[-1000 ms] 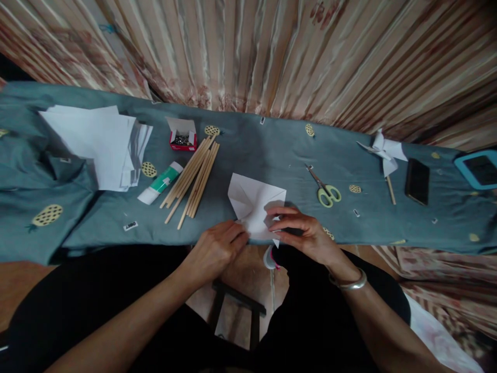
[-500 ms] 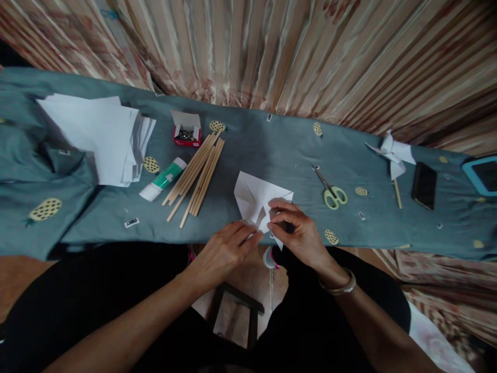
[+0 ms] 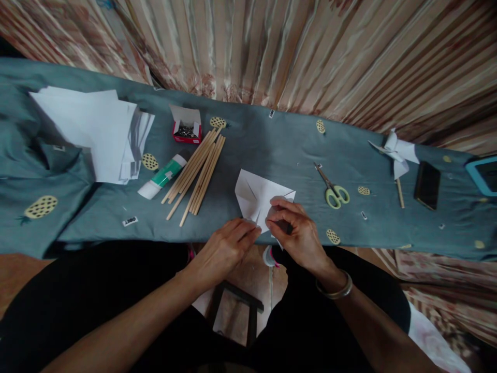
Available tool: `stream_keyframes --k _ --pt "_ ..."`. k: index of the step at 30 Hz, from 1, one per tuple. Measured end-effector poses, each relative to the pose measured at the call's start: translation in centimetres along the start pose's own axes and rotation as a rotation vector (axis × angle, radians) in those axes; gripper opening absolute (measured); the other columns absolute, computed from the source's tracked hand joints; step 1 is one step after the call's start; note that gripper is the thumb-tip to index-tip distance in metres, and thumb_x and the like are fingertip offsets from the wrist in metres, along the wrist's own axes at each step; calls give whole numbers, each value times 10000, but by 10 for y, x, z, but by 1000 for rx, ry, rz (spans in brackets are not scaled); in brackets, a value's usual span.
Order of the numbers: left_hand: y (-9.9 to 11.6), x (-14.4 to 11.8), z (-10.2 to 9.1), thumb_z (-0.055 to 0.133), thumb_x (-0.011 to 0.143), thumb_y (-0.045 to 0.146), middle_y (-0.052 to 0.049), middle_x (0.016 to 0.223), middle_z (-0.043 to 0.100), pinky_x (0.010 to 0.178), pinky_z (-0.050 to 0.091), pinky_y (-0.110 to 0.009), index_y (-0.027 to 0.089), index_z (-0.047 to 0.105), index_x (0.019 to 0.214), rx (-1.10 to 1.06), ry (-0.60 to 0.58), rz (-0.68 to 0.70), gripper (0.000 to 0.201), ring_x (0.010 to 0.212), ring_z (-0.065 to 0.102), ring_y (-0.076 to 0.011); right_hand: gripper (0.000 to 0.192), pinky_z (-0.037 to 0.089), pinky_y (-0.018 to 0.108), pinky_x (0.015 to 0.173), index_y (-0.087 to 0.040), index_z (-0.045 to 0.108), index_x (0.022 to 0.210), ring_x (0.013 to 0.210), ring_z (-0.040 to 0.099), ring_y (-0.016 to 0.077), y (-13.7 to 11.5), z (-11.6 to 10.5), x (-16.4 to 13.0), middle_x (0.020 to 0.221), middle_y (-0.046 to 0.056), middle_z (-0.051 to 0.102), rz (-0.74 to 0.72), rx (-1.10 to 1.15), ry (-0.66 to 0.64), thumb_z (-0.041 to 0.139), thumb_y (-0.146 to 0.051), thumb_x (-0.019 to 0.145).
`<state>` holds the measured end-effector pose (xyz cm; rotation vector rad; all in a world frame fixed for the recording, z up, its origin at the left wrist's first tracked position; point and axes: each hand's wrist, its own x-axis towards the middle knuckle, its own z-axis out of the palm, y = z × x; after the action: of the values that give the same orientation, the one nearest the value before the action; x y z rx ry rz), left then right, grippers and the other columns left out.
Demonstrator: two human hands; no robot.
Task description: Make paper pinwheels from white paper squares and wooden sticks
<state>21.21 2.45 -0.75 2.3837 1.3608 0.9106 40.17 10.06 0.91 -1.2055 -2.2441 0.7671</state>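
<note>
White folded paper [image 3: 259,199], left hand [image 3: 227,247] and right hand [image 3: 300,233] pinching near edge

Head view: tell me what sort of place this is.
Likely a home craft table: a patterned cloth before curtains, with wooden sticks, scissors and a finished paper pinwheel.

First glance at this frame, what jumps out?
Both hands meet at the near edge of the teal cloth: the left hand and right hand pinch a folded white paper square. Left of it lies a fan of wooden sticks beside a glue tube and a loose stack of white paper. Far right, a finished paper pinwheel lies by a dark phone.
</note>
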Motion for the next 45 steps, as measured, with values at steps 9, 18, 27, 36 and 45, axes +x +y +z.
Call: stream_keyframes --k 9,18,27,36,45 --pt "1 -1 1 505 924 90 -118 1030 664 821 598 -372 87 571 1135 30 -9 1 221 962 635 -211 58 483 442 951 -206 681 813 1101 616 250 0 2 0 1174 100 671 -24 -9 19 641 -172 836" --pt "2 0 1 518 917 84 -113 1025 665 807 600 -360 77 571 1125 47 -2 -7 215 939 631 -214 64 492 432 949 -211 683 842 1115 595 247 -2 3 -1 1188 87 665 -24 -36 11 625 -189 858" --pt "3 1 0 497 928 97 -114 1012 663 784 598 -362 78 562 1128 62 0 -8 211 920 631 -215 154 483 493 990 -213 700 950 1187 546 273 -3 6 -2 1293 100 615 -105 -104 12 549 -226 919" --pt "3 1 0 480 934 96 -113 1017 658 798 590 -361 84 554 1128 56 -7 -10 208 929 623 -214 248 498 498 999 -214 689 1129 1224 525 277 -1 10 -2 1359 109 572 -189 -146 29 541 -210 929" --pt "4 2 -1 481 929 88 -124 1019 662 789 601 -371 73 555 1118 37 -11 -20 203 926 629 -220 308 476 512 1050 -220 648 1199 1276 499 277 2 16 -1 1411 103 528 -248 -169 25 489 -157 943"
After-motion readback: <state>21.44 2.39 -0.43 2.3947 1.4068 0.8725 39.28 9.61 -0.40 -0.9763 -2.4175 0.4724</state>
